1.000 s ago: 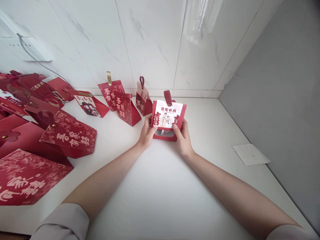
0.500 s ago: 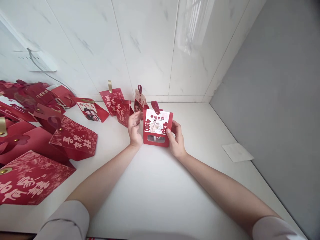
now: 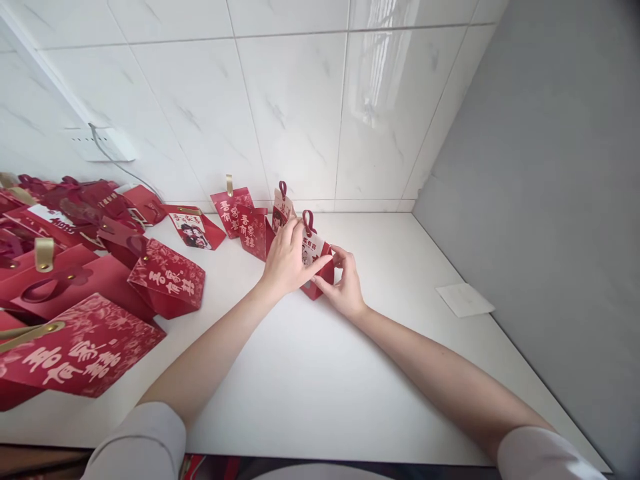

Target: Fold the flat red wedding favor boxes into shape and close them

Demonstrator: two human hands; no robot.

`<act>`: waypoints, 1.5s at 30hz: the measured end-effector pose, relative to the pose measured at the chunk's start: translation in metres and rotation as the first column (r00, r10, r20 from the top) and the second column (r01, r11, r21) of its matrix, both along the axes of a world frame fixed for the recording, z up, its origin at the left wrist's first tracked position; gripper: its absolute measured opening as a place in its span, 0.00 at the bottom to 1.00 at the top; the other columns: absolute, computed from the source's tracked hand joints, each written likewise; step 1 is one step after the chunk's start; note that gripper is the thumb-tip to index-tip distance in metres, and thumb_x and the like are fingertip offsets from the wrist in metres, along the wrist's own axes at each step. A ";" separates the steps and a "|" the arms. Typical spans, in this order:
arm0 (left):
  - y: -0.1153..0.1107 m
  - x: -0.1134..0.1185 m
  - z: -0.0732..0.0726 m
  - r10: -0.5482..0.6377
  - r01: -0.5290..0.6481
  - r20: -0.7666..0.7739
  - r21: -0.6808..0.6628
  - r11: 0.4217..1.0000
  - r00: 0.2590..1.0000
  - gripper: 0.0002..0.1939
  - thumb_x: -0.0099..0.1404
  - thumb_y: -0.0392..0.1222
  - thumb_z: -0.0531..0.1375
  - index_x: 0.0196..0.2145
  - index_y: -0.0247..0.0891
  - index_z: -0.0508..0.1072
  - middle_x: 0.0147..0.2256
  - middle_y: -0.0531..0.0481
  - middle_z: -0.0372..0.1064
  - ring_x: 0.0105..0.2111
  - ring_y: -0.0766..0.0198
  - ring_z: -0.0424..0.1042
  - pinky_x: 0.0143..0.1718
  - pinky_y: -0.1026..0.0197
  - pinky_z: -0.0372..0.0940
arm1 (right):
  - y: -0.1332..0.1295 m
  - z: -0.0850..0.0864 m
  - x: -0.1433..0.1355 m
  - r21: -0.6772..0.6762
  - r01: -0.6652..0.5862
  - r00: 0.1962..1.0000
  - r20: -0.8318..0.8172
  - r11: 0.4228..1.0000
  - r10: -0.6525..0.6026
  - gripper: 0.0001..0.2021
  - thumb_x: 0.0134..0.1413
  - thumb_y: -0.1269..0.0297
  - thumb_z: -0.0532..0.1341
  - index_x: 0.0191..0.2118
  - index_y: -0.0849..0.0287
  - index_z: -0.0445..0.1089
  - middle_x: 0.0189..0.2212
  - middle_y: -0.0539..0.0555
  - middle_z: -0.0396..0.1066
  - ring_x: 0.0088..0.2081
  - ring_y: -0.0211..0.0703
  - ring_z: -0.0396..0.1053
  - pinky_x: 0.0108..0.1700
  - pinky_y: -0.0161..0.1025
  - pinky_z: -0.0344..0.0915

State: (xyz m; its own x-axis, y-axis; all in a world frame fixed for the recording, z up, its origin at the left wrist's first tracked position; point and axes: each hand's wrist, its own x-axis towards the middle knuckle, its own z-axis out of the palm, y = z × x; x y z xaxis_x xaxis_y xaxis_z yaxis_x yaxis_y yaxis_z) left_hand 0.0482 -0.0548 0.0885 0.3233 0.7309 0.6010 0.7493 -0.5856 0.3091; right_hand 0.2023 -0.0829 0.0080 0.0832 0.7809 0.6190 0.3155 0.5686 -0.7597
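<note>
A small red gift box [image 3: 314,249] with a white label and a dark red ribbon loop is between my hands on the white table. My left hand [image 3: 289,261] lies across its left and front side, thumb reaching over the label. At its right side my right hand [image 3: 347,283] grips the edge, thumb in front and fingers behind. Just behind stands a box with a cream top [image 3: 283,208]. To the left are a red patterned box [image 3: 253,231], another with a gold loop [image 3: 231,207], and a box with a cartoon couple [image 3: 193,230].
Many red boxes and bags crowd the left side, a large patterned one [image 3: 85,350] nearest. A white paper [image 3: 465,299] lies at the table's right edge. A tiled wall [image 3: 295,113] with a socket and cable stands behind; a grey panel [image 3: 540,200] is on the right.
The box has turned, so its label now faces more to the right. My left hand has moved from beside it to over its front. The view has shifted slightly.
</note>
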 end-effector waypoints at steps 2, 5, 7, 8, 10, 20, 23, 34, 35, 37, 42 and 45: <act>-0.005 0.001 0.005 0.022 -0.023 -0.027 -0.059 0.998 0.999 0.47 0.58 0.63 0.62 0.64 0.29 0.56 0.66 0.28 0.48 0.67 0.37 0.50 0.65 0.41 0.50 | -0.001 -0.001 0.001 0.018 -0.013 1.000 0.015 1.000 0.013 0.36 0.50 0.49 0.68 0.62 0.52 0.56 0.47 0.57 0.65 0.46 0.51 0.66 0.53 0.53 0.66; -0.014 -0.002 0.020 0.029 -0.042 -0.085 -0.165 0.985 0.996 0.46 0.61 0.63 0.59 0.66 0.31 0.52 0.69 0.31 0.44 0.68 0.41 0.48 0.65 0.44 0.54 | -0.001 0.003 0.003 0.032 -0.023 0.999 -0.021 0.999 0.024 0.28 0.60 0.50 0.59 0.62 0.55 0.56 0.47 0.58 0.65 0.46 0.48 0.67 0.55 0.52 0.64; -0.018 -0.007 0.032 -0.020 -0.006 -0.103 -0.244 0.970 0.994 0.44 0.62 0.61 0.58 0.67 0.36 0.50 0.69 0.36 0.44 0.68 0.43 0.50 0.64 0.45 0.56 | 0.001 0.015 0.005 0.013 0.017 0.997 -0.081 1.000 -0.016 0.22 0.65 0.52 0.52 0.60 0.56 0.57 0.49 0.59 0.65 0.48 0.47 0.67 0.56 0.49 0.63; -0.018 -0.011 0.038 -0.073 0.041 -0.098 -0.296 0.954 0.992 0.43 0.62 0.60 0.59 0.68 0.40 0.49 0.69 0.40 0.46 0.67 0.44 0.52 0.64 0.46 0.57 | 0.003 0.025 0.007 -0.008 0.042 0.993 -0.109 0.999 -0.043 0.20 0.67 0.53 0.50 0.58 0.56 0.59 0.51 0.59 0.65 0.49 0.46 0.67 0.56 0.48 0.63; -0.017 -0.018 0.047 -0.227 0.186 -0.049 -0.423 0.887 0.973 0.42 0.61 0.57 0.61 0.68 0.45 0.50 0.68 0.45 0.50 0.66 0.47 0.56 0.64 0.48 0.58 | 0.008 0.051 0.012 -0.056 0.056 0.988 -0.141 0.997 -0.063 0.17 0.67 0.52 0.50 0.53 0.56 0.63 0.54 0.59 0.65 0.50 0.45 0.66 0.56 0.45 0.62; -0.012 -0.037 0.069 -0.554 0.506 0.214 -0.734 0.452 0.805 0.29 0.63 0.35 0.57 0.62 0.46 0.65 0.62 0.48 0.64 0.60 0.54 0.65 0.63 0.50 0.60 | 0.001 0.156 0.040 -0.332 -0.370 0.839 0.282 0.868 0.466 0.17 0.57 0.53 0.64 0.48 0.55 0.68 0.49 0.55 0.72 0.43 0.44 0.72 0.47 0.44 0.69; -0.020 -0.035 0.076 -0.535 0.494 0.203 -0.723 0.483 0.820 0.25 0.65 0.40 0.57 0.60 0.44 0.67 0.59 0.47 0.67 0.59 0.54 0.67 0.60 0.51 0.62 | -0.005 0.157 0.041 -0.306 -0.435 0.809 0.280 0.847 0.516 0.13 0.61 0.59 0.59 0.50 0.53 0.67 0.46 0.53 0.73 0.37 0.40 0.72 0.43 0.41 0.71; -0.022 -0.021 0.056 -0.225 0.208 -0.025 -0.300 0.931 0.974 0.15 0.68 0.45 0.56 0.49 0.42 0.76 0.48 0.48 0.76 0.43 0.60 0.76 0.44 0.58 0.71 | -0.018 0.164 0.064 -0.355 -0.227 0.775 0.499 0.907 0.389 0.18 0.62 0.68 0.56 0.56 0.48 0.65 0.42 0.51 0.77 0.42 0.43 0.75 0.38 0.38 0.70; -0.021 -0.022 0.056 -0.214 0.191 -0.064 -0.263 0.946 0.975 0.15 0.69 0.44 0.56 0.49 0.42 0.76 0.48 0.48 0.77 0.42 0.60 0.76 0.44 0.57 0.71 | -0.019 0.162 0.065 -0.374 -0.187 0.767 0.522 0.909 0.373 0.18 0.61 0.68 0.57 0.55 0.48 0.66 0.41 0.51 0.78 0.41 0.43 0.75 0.36 0.38 0.69; -0.023 -0.022 0.057 -0.196 0.169 -0.160 -0.171 0.971 0.967 0.15 0.70 0.43 0.54 0.50 0.42 0.76 0.48 0.48 0.76 0.44 0.59 0.76 0.46 0.54 0.71 | -0.019 0.159 0.065 -0.393 -0.123 0.754 0.560 0.911 0.344 0.15 0.60 0.69 0.58 0.52 0.48 0.68 0.39 0.50 0.79 0.39 0.43 0.75 0.33 0.37 0.68; -0.033 -0.023 0.064 -0.189 0.194 -0.384 -0.027 0.981 0.904 0.16 0.71 0.39 0.52 0.49 0.41 0.77 0.48 0.49 0.77 0.48 0.57 0.75 0.49 0.53 0.70 | -0.021 0.155 0.063 -0.381 -0.095 0.766 0.562 0.920 0.311 0.08 0.59 0.70 0.60 0.42 0.52 0.72 0.35 0.49 0.79 0.36 0.41 0.75 0.33 0.35 0.67; -0.035 -0.024 0.066 -0.208 0.214 -0.414 -0.033 0.976 0.886 0.16 0.71 0.38 0.52 0.49 0.40 0.77 0.49 0.49 0.76 0.49 0.57 0.75 0.50 0.53 0.70 | -0.022 0.155 0.063 -0.370 -0.107 0.757 0.571 0.923 0.317 0.06 0.58 0.70 0.60 0.35 0.53 0.74 0.33 0.48 0.79 0.34 0.41 0.75 0.33 0.36 0.67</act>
